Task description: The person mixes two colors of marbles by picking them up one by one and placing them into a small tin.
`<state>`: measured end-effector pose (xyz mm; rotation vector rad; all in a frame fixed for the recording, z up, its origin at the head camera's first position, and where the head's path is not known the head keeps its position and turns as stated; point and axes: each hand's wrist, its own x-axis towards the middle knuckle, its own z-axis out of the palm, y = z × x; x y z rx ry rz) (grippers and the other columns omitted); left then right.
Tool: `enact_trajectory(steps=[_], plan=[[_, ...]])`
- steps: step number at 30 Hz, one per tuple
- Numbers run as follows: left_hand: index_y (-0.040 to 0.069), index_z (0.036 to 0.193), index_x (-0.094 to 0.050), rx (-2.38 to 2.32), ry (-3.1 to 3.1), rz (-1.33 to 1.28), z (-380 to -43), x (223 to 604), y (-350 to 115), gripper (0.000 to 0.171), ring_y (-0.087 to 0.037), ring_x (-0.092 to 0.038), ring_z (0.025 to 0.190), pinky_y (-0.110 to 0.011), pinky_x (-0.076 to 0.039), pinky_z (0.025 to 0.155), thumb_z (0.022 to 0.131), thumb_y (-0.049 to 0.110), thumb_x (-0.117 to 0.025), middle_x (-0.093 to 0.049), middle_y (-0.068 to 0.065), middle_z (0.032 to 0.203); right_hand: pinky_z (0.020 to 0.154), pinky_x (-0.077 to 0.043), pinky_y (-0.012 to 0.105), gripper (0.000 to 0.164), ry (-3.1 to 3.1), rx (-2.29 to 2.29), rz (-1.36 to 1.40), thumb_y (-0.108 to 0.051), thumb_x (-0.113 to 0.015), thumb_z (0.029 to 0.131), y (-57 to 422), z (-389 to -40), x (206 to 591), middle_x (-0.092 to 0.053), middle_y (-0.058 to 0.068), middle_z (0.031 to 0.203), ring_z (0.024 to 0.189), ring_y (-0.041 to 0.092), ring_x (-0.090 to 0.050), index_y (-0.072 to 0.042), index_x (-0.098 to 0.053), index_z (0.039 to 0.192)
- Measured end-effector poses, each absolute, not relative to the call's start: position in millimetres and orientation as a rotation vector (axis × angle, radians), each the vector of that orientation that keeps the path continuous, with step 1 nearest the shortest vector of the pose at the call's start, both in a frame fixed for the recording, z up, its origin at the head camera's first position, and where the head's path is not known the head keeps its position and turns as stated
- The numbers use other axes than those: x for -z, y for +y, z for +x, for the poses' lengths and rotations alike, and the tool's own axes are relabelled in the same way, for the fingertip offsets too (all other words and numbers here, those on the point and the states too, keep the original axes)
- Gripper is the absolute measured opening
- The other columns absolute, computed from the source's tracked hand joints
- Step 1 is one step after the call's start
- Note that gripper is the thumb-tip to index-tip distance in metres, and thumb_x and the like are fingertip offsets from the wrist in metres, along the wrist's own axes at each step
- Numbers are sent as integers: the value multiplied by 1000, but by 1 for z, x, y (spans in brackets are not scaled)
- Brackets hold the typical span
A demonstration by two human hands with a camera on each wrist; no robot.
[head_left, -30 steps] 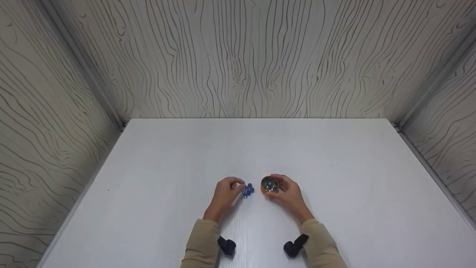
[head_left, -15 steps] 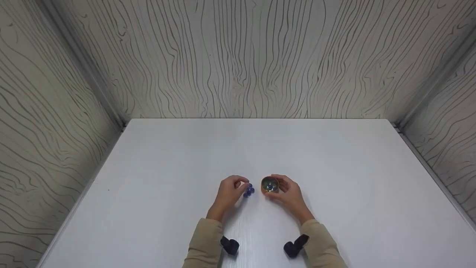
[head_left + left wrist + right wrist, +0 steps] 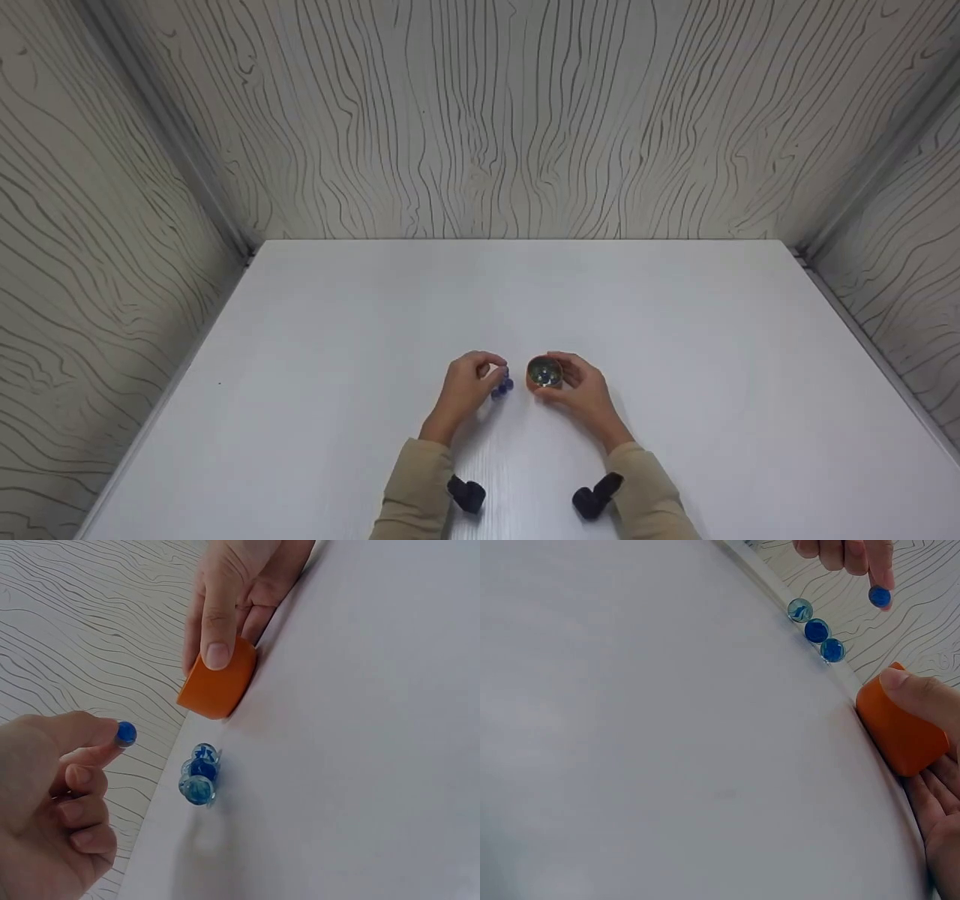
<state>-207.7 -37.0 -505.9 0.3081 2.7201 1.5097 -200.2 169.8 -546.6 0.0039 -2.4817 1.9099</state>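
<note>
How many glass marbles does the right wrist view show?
4: one marble pinched by the left hand, three together on the white table. More may hide behind these or inside the orange cup.

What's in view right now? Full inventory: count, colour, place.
held marble: 1, blue, pinched in the left grip
loose marbles: at least 3, blue and clear-blue, clustered on the table between the grips
cup: 1, orange outside, held in the right grip; contents unclear
table: 1, white, under everything
speck: 1, dark, left part of the table
wall panels: 3, pale with dark grain lines, left, back, right
corner strips: 2, grey, where panels meet
wrist cameras: 2, black, one per forearm
sleeves: 2, beige, bottom of the head view
grips: 2, bare hands, left and right
</note>
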Motion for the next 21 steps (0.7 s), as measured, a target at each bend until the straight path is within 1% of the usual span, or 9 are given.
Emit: enact_trajectory(steps=[7, 14, 21], plan=[[7, 99, -73, -1513, 2688, 275, -207, 503, -33, 14, -8, -42, 71, -17, -33, 62, 90, 15, -65, -46, 4, 76, 109, -40, 39, 61, -2494, -1895, 12, -11, -83, 71, 170, -200, 546, -59, 17, 133, 131, 33, -52, -4, -59, 126], [3, 96, -72, -1515, 2724, 376, -205, 502, -32, 14, -6, -37, 66, -17, -30, 60, 89, 13, -66, -39, 5, 70, 110, -40, 39, 61, -2483, -1911, 19, -9, -83, 71, 170, -200, 547, -59, 17, 132, 131, 34, -52, -2, -58, 126], [5, 96, -73, -1518, 2712, 360, -205, 501, -30, 13, -6, -38, 67, -17, -31, 61, 89, 14, -66, -40, 5, 72, 110, -40, 39, 60, -2487, -1899, 14, -12, -83, 72, 170, -200, 547, -60, 16, 132, 131, 32, -53, -4, -59, 125]])
